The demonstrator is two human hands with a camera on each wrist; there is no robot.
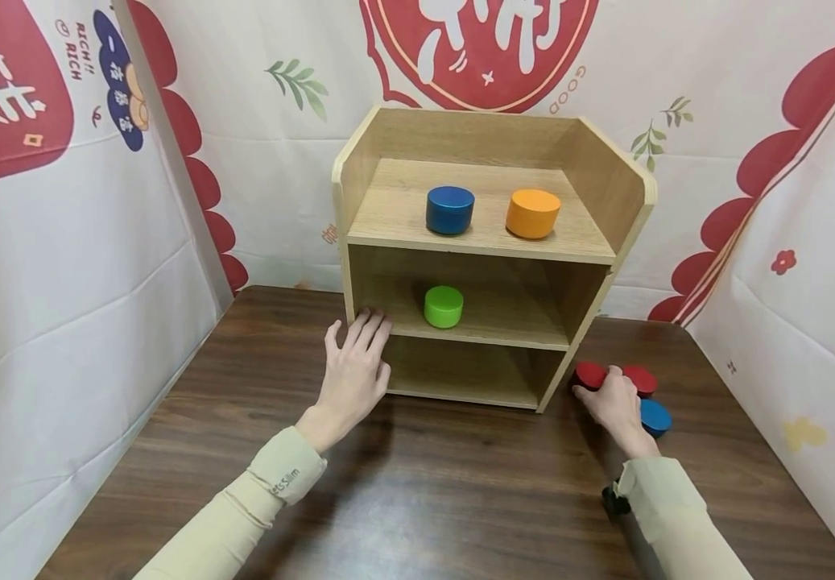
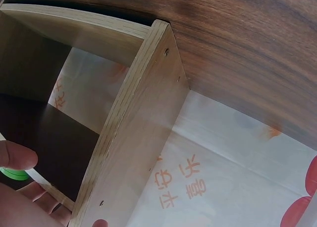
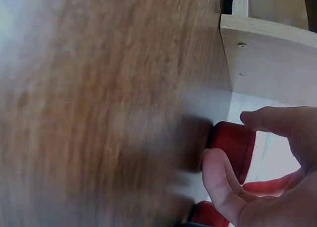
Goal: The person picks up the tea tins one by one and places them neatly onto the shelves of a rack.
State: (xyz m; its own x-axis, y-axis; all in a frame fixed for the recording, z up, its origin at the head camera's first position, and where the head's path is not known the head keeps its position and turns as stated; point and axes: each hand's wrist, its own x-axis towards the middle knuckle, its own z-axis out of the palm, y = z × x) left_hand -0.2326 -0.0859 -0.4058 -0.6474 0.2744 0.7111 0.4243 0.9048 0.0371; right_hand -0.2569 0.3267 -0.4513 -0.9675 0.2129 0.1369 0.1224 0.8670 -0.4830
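A small wooden shelf unit [image 1: 475, 342] stands on the table. My left hand [image 1: 352, 362] holds its left edge, with fingers over the middle board and thumb below it; the left wrist view shows one fingertip [image 2: 100, 223] outside the side panel. To the right of the unit, my right hand [image 1: 614, 407] grips a round red tin [image 3: 233, 148] between thumb and fingers, low at the table. Beside that hand are a second red tin [image 1: 640, 380] and a blue tin [image 1: 655, 418], the latter partly hidden by the hand.
On the top board stand a dark blue tin [image 1: 449, 211] and an orange tin [image 1: 533, 214]. A green tin [image 1: 444, 308] sits on the middle board. Printed cloth [image 1: 279, 185] hangs behind and at both sides of the dark wooden table [image 1: 424, 483].
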